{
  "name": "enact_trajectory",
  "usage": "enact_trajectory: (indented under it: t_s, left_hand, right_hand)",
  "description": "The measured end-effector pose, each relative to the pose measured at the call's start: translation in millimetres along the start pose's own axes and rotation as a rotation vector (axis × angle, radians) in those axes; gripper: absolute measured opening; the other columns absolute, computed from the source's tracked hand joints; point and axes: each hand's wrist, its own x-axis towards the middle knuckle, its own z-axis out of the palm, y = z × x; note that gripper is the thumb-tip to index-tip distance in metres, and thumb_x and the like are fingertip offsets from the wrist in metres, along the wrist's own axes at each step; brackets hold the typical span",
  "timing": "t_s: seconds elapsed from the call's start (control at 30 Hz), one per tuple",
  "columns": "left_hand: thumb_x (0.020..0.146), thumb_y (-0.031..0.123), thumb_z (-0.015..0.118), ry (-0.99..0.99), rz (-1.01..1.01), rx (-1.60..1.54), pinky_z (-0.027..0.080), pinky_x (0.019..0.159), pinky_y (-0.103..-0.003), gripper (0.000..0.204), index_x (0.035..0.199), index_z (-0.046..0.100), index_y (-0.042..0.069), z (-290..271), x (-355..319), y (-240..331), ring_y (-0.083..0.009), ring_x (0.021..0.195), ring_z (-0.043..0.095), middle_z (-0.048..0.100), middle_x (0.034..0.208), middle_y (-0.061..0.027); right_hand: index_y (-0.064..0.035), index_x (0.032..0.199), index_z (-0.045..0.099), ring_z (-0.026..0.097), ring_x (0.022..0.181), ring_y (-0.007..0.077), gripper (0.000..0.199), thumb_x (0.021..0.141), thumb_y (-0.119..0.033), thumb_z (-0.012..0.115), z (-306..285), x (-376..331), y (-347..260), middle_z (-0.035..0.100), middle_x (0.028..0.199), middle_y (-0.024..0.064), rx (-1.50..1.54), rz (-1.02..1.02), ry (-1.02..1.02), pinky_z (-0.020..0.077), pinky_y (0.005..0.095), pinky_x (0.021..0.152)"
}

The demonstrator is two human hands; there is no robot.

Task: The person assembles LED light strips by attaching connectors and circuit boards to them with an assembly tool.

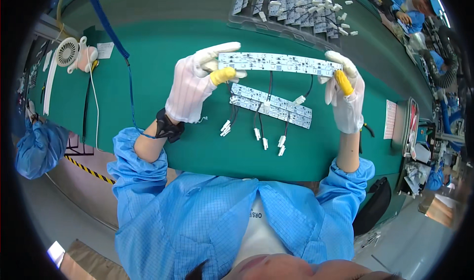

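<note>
Head view: I am seeing both gloved hands grasping one long white circuit board (276,62) level above the green work surface (197,154). The left hand (195,77) is pinching its left end, the yellow-covered thumb (223,76) pressing at the near edge; the right hand (347,92) is gripping the right end the same way. Dark wires are hanging from the board's near side. Just nearer, more board (298,115) is lying slanted on the surface; I cannot tell whether it is one strip or two. White connectors (281,141) are resting nearer still. On the far side, a clear tray (276,30) is holding many similar boards. At far left, a small fan (67,52) is standing near a blue cord (106,23). A black band (168,127) is circling the left wrist.
</note>
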Motion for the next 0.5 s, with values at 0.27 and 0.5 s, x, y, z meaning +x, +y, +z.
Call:
enact_trajectory:
  t_s: [0.27, 0.5]
  left_hand:
    - [0.081, 0.028, 0.069, 0.028, 0.132, 0.122, 0.051, 0.074, -0.023, 0.053, 0.120, 0.053, -0.005, -2, -15, 5, -0.0111, 0.085, 0.065, 0.069, 0.091, -0.0123]
    - [0.076, 0.031, 0.072, 0.050, 0.087, 0.312, 0.049, 0.070, -0.025, 0.051, 0.116, 0.058, 0.001, -5, -19, -3, -0.0116, 0.077, 0.065, 0.070, 0.089, -0.0111]
  right_hand:
    - [0.0065, 0.121, 0.047, 0.049, 0.049, 0.0018, 0.099, 0.061, -0.068, 0.071, 12, -3, -25, 0.062, 0.081, 0.0086, -0.119, 0.128, 0.100, 0.0310, 0.0117, 0.041]
    - [0.0061, 0.123, 0.045, 0.048, 0.045, 0.0017, 0.096, 0.061, -0.061, 0.075, -2, -12, -2, 0.061, 0.080, 0.0090, 0.047, 0.112, 0.083, 0.0287, 0.0115, 0.039]
